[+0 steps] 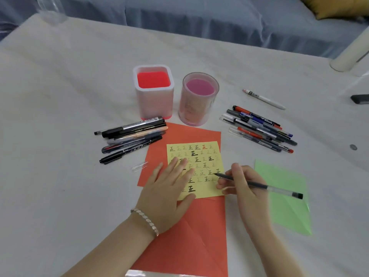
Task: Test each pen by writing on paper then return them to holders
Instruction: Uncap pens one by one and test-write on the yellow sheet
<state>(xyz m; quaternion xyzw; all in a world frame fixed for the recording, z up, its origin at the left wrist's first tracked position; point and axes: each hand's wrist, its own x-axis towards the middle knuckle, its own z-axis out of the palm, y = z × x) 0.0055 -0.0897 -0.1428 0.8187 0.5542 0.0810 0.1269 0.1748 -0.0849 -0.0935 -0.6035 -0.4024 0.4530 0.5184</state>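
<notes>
Right hand [245, 188] grips a clear-barrelled pen [257, 184]. Its fingers [223, 184] curl round the front of the barrel in a writing hold. The pen's long axis runs from the tip at upper left to the black end at lower right. The tip sits at the right edge of the yellow note sheet [207, 156], by the last marks in a row; can't tell if it touches the paper. The black end hangs over the green paper [287, 196].

Left hand [167, 188] lies flat on the sheet's left half with fingers [179, 162] straight and spread, pinning it to the orange paper [189, 236] under it and holding nothing.

Judged step: test stroke with this pen, return not yet started. The return turns on the holders lying past the sheet, away from the person. Round pink holder [197, 100] is nearer the pen hand and square red holder [153, 96] is left of it. No pens stick out of either.

Other pens lie loose on the worktop [79, 76]: left pile [133, 134], right pile [261, 129], lone white pen [263, 98]. A clear cap [139, 166] lies left of the orange paper.
</notes>
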